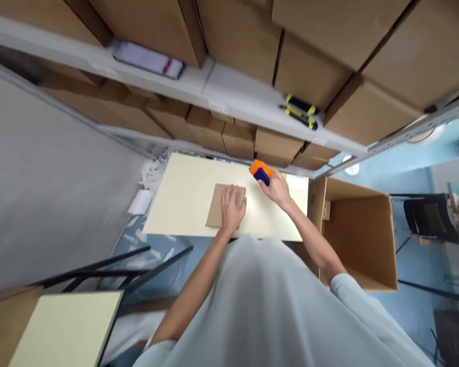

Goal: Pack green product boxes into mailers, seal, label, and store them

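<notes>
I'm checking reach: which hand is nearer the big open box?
Right. The right hand, gripping the orange tool, is to the left of the open box; the left hand is farther left, resting on the cardboard.

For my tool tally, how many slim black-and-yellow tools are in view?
2, both on the light grey shelf: the rear black-and-yellow tool beside the brown cardboard boxes, the front black-and-yellow tool nearer the edge. Others may be hidden.
</notes>
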`<act>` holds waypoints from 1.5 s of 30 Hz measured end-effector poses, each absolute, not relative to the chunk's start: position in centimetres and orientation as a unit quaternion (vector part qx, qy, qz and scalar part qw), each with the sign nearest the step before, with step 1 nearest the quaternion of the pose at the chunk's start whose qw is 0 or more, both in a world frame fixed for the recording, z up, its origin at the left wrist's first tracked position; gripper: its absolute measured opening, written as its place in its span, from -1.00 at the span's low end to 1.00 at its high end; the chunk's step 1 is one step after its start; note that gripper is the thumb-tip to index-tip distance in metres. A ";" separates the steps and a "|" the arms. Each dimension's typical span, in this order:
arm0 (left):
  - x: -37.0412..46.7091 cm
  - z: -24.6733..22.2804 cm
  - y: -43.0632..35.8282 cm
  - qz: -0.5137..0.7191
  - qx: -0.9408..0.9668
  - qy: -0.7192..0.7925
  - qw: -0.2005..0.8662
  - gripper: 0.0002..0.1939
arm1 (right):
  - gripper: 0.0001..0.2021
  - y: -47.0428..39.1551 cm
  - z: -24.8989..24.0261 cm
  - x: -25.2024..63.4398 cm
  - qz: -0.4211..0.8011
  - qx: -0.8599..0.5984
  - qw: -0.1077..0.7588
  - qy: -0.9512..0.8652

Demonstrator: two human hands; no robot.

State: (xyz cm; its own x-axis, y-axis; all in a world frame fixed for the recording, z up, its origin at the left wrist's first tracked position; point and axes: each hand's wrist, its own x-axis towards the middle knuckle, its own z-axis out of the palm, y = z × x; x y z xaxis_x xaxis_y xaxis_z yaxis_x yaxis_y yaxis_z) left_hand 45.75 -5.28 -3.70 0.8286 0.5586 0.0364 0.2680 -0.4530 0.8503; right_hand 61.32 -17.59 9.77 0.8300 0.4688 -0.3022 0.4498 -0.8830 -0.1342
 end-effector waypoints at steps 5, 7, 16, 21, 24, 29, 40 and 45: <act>55.0 5.4 -1.9 0.311 0.826 0.129 0.452 -0.39 | -0.39 -11.8 16.7 65.8 0.092 -0.953 0.071 -0.280; 58.5 8.5 0.0 0.337 0.824 0.131 0.436 -0.34 | -0.40 -9.2 19.6 68.3 0.060 -0.943 0.086 -0.317; 67.2 12.9 5.2 0.305 0.835 0.102 0.447 -0.29 | -0.56 -1.9 23.5 76.9 0.039 -0.928 0.019 -0.371; 64.8 11.8 3.5 0.301 0.813 0.124 0.483 -0.43 | -0.55 -1.4 22.5 79.7 0.021 -0.923 0.026 -0.383; 59.5 8.3 3.3 0.266 0.803 0.164 0.508 -0.58 | -0.42 -3.6 19.2 79.0 -0.055 -0.910 0.103 -0.398; 45.3 -1.9 4.0 0.166 0.784 0.359 0.478 -0.53 | -0.38 -12.7 5.5 68.6 0.034 -0.924 0.229 -0.304; 36.5 -11.3 2.3 -0.083 0.759 0.379 0.523 -0.04 | -0.42 -19.3 -7.2 46.7 0.530 -0.764 0.354 -0.098; 37.7 -11.2 3.0 -0.084 0.747 0.347 0.561 -0.13 | -0.41 -15.7 -8.1 49.4 0.473 -0.770 0.423 -0.061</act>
State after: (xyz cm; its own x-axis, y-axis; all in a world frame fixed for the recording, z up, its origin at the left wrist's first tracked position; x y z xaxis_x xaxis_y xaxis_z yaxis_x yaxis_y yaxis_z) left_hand 37.74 3.02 -11.16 0.7454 0.4240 -0.5144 0.6120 -0.1293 0.7802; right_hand 49.41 -15.68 -8.05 0.5455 0.4947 -0.6765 -0.3059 -0.6340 -0.7103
